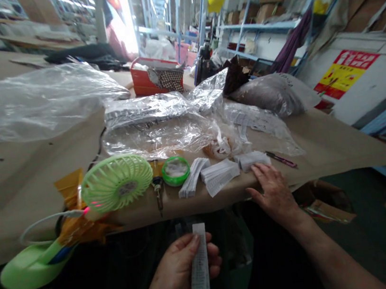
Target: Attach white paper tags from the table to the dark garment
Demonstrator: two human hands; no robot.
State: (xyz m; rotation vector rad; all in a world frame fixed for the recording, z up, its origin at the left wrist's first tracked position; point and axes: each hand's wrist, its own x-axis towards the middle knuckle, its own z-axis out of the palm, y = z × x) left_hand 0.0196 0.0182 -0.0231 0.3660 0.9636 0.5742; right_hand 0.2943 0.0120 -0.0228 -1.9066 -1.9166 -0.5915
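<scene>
My left hand is closed round a few long white printed labels, held in front of the table's near edge. On the table, my right hand has its fingers spread, with the fingertips touching the near side of a stack of white labels. To the left of that stack lie a fanned pile of labels and a narrower pile. A green round container sits beside them. A pink and dark cutter lies to the right of the stacks.
A green fan with a cable stands taped at the table's near left edge. A screwdriver-like tool is beside it. Clear plastic bags lie across the middle, with an orange box behind. An open carton is below right.
</scene>
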